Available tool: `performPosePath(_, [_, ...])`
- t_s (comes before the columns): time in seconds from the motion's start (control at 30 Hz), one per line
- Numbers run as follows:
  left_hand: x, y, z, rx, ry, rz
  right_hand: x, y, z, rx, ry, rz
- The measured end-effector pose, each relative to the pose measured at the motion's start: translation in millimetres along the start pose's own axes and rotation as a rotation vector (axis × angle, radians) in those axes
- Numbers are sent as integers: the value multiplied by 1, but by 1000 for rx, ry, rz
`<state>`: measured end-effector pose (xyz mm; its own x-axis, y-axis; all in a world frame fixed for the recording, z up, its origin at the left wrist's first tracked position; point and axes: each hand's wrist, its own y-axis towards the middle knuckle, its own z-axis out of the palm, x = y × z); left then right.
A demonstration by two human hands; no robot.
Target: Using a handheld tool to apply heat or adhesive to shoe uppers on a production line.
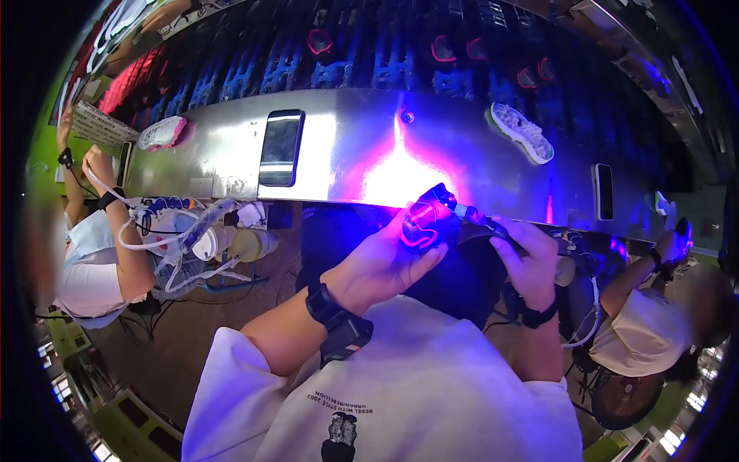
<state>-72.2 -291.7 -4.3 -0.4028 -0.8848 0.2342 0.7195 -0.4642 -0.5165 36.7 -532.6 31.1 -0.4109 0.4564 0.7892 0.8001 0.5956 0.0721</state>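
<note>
My left hand (391, 260) is closed round a dark shoe upper (428, 225), whose edge glows pink-red under violet light. It is held up just in front of the table's near edge. In my right hand (530, 258) is a slim dark tool like a brush (476, 217), its tip at the right side of the upper. Whether the tip touches it I cannot tell. Beyond my hands lies a metal worktable (339, 154) with a bright violet-white patch of light. A white shoe sole (522, 132) rests on the table at the right.
A dark phone (282, 148) lies left of centre on the table, another phone (603, 192) at the right. Another sole (162, 133) lies far left. Dark shoe pieces stand on the conveyor (354, 61) behind. Co-workers sit both sides; hoses and cups (231, 242) are at the left.
</note>
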Motion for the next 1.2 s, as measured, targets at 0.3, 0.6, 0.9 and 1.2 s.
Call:
performPosePath(0.3, [10,-14,20,114,254,108,-5,-27,11,-111,29,-56])
performPosePath(0.6, [-64,16,54,-16,1361,666,-2,-12,36,-160,306,99])
performPosePath(0.9, [-279,87,124,-770,2165,1158,-32,-11,-48,-238,411,481])
performPosePath(1.2, [-366,178,115,-1344,2309,959,-90,-21,-41,-392,197,476])
